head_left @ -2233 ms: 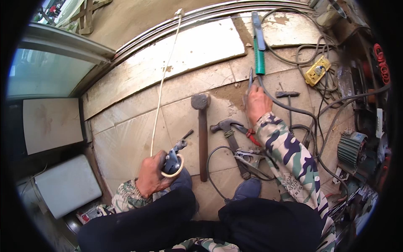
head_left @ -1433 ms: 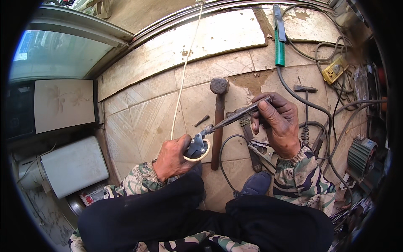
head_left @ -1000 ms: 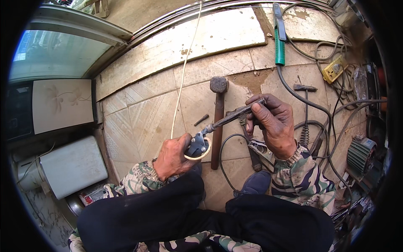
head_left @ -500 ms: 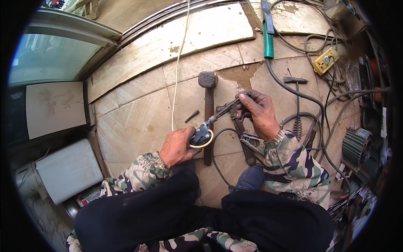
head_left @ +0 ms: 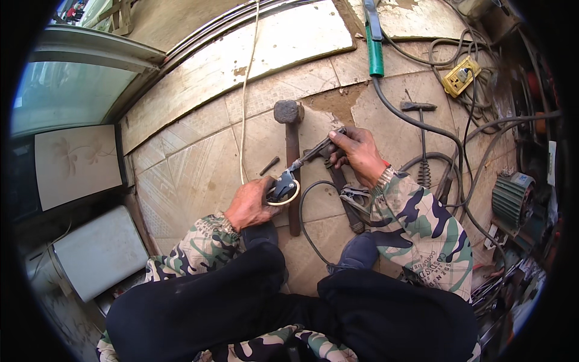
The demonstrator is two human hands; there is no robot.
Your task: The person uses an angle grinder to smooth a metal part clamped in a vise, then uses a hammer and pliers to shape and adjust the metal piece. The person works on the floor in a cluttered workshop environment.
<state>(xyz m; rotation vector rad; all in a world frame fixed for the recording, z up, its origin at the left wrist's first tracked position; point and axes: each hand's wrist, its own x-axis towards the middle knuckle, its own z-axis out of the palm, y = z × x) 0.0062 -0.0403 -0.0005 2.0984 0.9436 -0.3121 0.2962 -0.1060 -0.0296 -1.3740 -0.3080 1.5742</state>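
Note:
My left hand (head_left: 250, 204) is closed on a small dark-plated metal fitting (head_left: 282, 187), with a cream cord looped at it. The long dark metal tool (head_left: 319, 147) in my right hand (head_left: 356, 154) meets the fitting's upper end; whether they grip or just touch I cannot tell. Behind both lies a sledgehammer (head_left: 288, 113), its handle toward me. A claw hammer (head_left: 342, 196) is partly hidden under my right hand, with a metal clamp (head_left: 356, 199) on a black cable beside it. A short dark pin (head_left: 269, 166) rests on the tiles left of the sledgehammer.
Green-handled welding holder (head_left: 375, 57), chipping hammer (head_left: 418, 107), yellow power strip (head_left: 460, 76) and tangled cables lie ahead-right. A motor (head_left: 511, 201) and piled tools line the right. Metal boxes (head_left: 99, 253) and a tiled-panel unit (head_left: 77, 166) stand left, below a glass door (head_left: 84, 96).
My right hand took the long tool from the floor and brought it to the fitting in my left hand. Over the last second both hands shifted slightly, the right one upward in view.

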